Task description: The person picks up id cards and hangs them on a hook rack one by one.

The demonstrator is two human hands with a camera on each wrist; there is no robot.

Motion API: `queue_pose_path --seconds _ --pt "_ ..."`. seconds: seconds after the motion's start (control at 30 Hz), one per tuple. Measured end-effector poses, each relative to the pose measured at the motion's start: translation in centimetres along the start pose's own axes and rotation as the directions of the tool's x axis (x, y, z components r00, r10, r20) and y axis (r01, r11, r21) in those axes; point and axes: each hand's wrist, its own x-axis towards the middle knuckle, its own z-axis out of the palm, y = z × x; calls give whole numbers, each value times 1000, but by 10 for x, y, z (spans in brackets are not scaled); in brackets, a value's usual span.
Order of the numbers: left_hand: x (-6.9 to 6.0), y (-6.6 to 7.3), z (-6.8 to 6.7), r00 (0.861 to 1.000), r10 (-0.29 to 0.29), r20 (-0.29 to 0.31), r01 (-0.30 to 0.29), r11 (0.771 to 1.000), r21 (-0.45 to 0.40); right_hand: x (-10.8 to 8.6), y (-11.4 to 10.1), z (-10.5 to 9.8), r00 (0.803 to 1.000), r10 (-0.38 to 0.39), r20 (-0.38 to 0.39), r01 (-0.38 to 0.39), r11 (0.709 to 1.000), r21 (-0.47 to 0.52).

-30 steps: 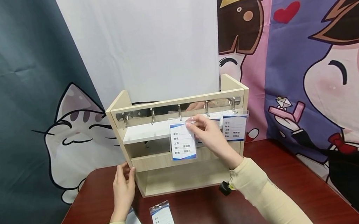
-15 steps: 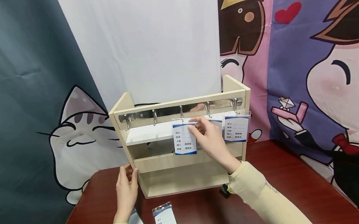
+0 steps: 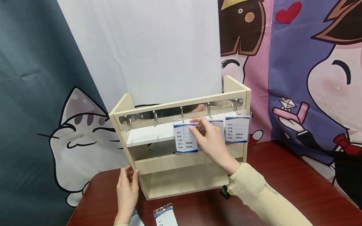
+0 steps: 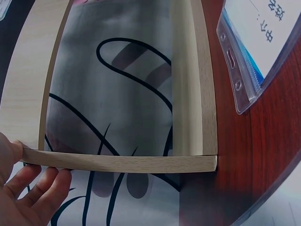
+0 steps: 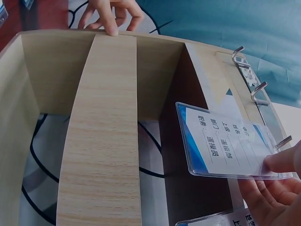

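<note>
A pale wooden shelf [image 3: 159, 164] carries a metal strip with several hooks. My right hand [image 3: 213, 139] pinches a clear-sleeved name badge [image 3: 183, 137] between thumb and fingers near its top edge. The badge hangs face forward just below the middle hook [image 3: 182, 112]; whether the hook passes through its slot I cannot tell. In the right wrist view, the badge [image 5: 218, 141] is tilted, its top beside a hook [image 5: 284, 142]. My left hand [image 3: 127, 193] grips the edge of the shelf's left side panel [image 4: 122, 163], thumb on one face and fingers on the other.
Two badges hang at the right-hand hooks: one badge [image 3: 238, 129] in full view, another badge [image 3: 218, 124] partly behind my right hand. On the red-brown table [image 3: 279, 190] lie a badge [image 3: 167, 223] and another badge [image 3: 138, 225] partly under my left wrist. Printed curtains stand behind.
The badge in my right hand has risen slightly toward the middle hook, its lower edge now higher. My left hand stays on the side panel. The view has shifted a little.
</note>
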Motion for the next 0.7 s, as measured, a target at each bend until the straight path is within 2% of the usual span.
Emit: queue_pose_path --seconds 0.47,0.7 --pt "1 0 1 1000 -1 1 1 1000 -8 -2 3 -4 999 -33 -7 33 999 -2" --pt "0 -1 1 1000 -13 3 13 1000 -1 -7 5 -8 1000 -21 1 21 999 -28"
